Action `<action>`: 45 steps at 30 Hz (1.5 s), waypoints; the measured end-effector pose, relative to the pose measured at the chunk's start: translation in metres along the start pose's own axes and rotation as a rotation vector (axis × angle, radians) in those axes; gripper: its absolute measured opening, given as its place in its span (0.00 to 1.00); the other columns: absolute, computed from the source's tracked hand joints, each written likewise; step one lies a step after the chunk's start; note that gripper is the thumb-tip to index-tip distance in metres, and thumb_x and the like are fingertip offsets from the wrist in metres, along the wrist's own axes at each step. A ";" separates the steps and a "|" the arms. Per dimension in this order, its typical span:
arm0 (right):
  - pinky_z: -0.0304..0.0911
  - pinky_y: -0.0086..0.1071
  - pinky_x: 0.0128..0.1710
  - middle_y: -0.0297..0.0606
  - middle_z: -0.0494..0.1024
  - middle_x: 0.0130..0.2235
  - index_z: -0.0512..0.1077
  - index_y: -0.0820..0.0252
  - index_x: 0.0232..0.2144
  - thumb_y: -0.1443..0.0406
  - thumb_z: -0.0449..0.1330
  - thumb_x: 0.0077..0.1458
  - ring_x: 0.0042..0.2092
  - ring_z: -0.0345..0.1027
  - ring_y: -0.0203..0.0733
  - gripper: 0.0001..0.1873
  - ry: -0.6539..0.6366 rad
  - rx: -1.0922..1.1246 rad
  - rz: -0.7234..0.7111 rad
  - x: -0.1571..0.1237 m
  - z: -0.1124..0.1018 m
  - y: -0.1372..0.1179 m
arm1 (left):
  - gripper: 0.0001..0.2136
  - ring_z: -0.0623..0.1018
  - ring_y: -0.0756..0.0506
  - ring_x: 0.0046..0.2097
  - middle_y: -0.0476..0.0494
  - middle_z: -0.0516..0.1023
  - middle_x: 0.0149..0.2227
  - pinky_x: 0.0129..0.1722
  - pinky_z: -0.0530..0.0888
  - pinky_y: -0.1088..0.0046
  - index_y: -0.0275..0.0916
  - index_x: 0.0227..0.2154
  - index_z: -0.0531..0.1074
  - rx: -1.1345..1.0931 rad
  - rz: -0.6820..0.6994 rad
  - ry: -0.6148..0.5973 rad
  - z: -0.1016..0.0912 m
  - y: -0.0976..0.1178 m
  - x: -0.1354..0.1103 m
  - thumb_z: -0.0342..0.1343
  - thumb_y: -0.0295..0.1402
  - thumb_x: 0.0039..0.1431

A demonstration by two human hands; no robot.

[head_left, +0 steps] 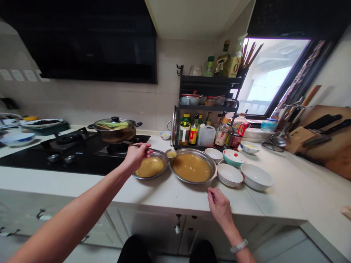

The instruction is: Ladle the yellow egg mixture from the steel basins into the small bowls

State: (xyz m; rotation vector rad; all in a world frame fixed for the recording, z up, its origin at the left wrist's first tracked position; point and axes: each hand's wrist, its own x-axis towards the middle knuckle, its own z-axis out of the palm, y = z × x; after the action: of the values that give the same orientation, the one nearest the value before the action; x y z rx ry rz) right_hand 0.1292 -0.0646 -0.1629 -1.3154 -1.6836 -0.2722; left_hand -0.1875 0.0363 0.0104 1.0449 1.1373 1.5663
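A: What's the L hand doing?

B: Fingers curled tight round a spoon handle. Bowl of the spoon looks loaded w/ yellowish liquid, hovering right between the small steel dish and the big steel pan. Both sit mid-counter, near the hob's front-right corner, rims just about touching.

A: R hand?

B: Resting on the counter's front edge, just in front of the big pan. Fingers drawn together; can't tell if they pinch anything.

A: So which step?

B: Looks like ladling liquid between the two, mid-transfer. Direction I can't tell from a single look.

A: Next move needs?

B: Prob. keeping the spoon level over a rim, then tipping slow so nothing drips in the gap. Both are quite full, so splash risk.

A: Anything else close?

B: White bowls to the pan's right, lidded pot on the hob behind, bottle rack at the counter's back edge.
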 end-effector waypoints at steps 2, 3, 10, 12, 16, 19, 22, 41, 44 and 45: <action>0.63 0.30 0.30 0.40 0.75 0.30 0.72 0.61 0.34 0.65 0.49 0.63 0.30 0.71 0.40 0.12 -0.004 0.001 0.002 -0.001 0.001 0.001 | 0.03 0.71 0.52 0.19 0.45 0.73 0.16 0.17 0.67 0.79 0.31 0.25 0.71 0.011 0.023 -0.036 0.015 -0.006 -0.001 0.54 0.25 0.48; 0.63 0.30 0.30 0.40 0.75 0.29 0.72 0.61 0.34 0.65 0.49 0.63 0.30 0.71 0.40 0.12 -0.006 0.002 0.002 -0.001 0.001 0.001 | 0.03 0.71 0.52 0.19 0.45 0.73 0.16 0.17 0.67 0.79 0.31 0.25 0.71 0.028 0.041 -0.056 0.021 -0.010 -0.002 0.54 0.25 0.48; 0.63 0.30 0.31 0.39 0.75 0.29 0.72 0.61 0.34 0.66 0.49 0.63 0.30 0.70 0.40 0.12 -0.015 0.003 0.008 -0.003 0.002 0.003 | 0.09 0.72 0.51 0.17 0.51 0.73 0.18 0.19 0.69 0.77 0.36 0.33 0.74 0.462 0.472 -0.387 0.036 -0.044 -0.017 0.50 0.31 0.55; 0.63 0.30 0.30 0.39 0.75 0.29 0.72 0.61 0.34 0.66 0.49 0.63 0.30 0.70 0.40 0.12 -0.016 0.007 0.011 -0.002 0.002 0.003 | 0.09 0.74 0.51 0.21 0.49 0.76 0.22 0.23 0.71 0.77 0.37 0.35 0.74 0.595 0.670 -0.441 0.031 -0.044 -0.022 0.50 0.31 0.56; 0.63 0.30 0.30 0.40 0.75 0.29 0.72 0.61 0.34 0.65 0.49 0.63 0.30 0.70 0.40 0.12 -0.008 0.003 0.009 -0.002 0.002 0.002 | 0.10 0.76 0.51 0.25 0.46 0.78 0.28 0.26 0.72 0.78 0.38 0.37 0.74 0.640 0.793 -0.366 0.011 -0.035 -0.022 0.49 0.31 0.57; 0.64 0.30 0.30 0.40 0.75 0.29 0.72 0.61 0.34 0.65 0.49 0.63 0.30 0.71 0.40 0.13 -0.003 -0.003 0.003 -0.001 0.001 0.000 | 0.11 0.75 0.50 0.21 0.48 0.77 0.24 0.21 0.71 0.78 0.36 0.38 0.73 0.554 0.629 -0.215 -0.011 -0.030 -0.012 0.48 0.33 0.58; 0.64 0.31 0.31 0.40 0.76 0.29 0.72 0.61 0.34 0.65 0.49 0.63 0.30 0.71 0.41 0.12 0.002 -0.001 -0.007 0.000 0.000 0.000 | 0.09 0.74 0.49 0.19 0.50 0.75 0.19 0.19 0.70 0.77 0.37 0.34 0.73 0.567 0.495 -0.086 -0.040 -0.030 -0.002 0.50 0.33 0.54; 0.64 0.31 0.30 0.42 0.77 0.29 0.73 0.61 0.33 0.62 0.49 0.63 0.29 0.70 0.40 0.15 -0.016 0.008 0.016 0.000 0.000 0.003 | 0.05 0.72 0.51 0.18 0.46 0.73 0.16 0.18 0.70 0.77 0.31 0.25 0.72 0.147 -0.003 0.236 -0.086 -0.042 0.003 0.53 0.25 0.43; 0.65 0.31 0.30 0.42 0.77 0.30 0.73 0.61 0.33 0.62 0.49 0.63 0.29 0.70 0.40 0.15 -0.016 0.009 0.015 -0.001 0.001 0.003 | 0.04 0.72 0.52 0.18 0.44 0.74 0.16 0.18 0.69 0.79 0.30 0.25 0.72 0.090 -0.047 0.232 -0.086 -0.035 0.003 0.53 0.24 0.45; 0.65 0.31 0.30 0.42 0.77 0.30 0.73 0.61 0.33 0.62 0.49 0.63 0.29 0.71 0.41 0.15 -0.015 0.010 0.017 -0.001 0.001 0.003 | 0.04 0.72 0.52 0.18 0.44 0.74 0.16 0.18 0.69 0.80 0.30 0.25 0.72 0.080 -0.052 0.223 -0.085 -0.033 0.002 0.54 0.24 0.45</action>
State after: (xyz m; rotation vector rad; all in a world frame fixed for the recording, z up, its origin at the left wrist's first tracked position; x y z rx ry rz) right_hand 0.1313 -0.0633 -0.1648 -1.3268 -1.6841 -0.2445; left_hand -0.2633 0.0267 -0.0393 0.9013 1.3773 1.6372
